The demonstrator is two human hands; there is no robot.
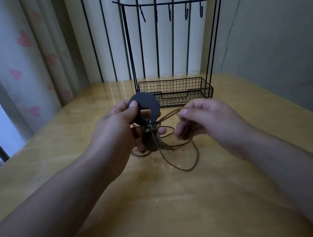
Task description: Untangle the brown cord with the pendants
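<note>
1. While two bare hands work at frame centre, the left hand pinches one dark round ring-shaped pendant between thumb and fingers.
2. One more pendant, a dull oval one, hangs just below it.
3. The right hand pinches strands of the thin brown cord; its loops trail onto the yellow wooden table.
4. One black wire rack with a mesh basket, upper centre: five hooks, nothing visible in the basket.
</note>
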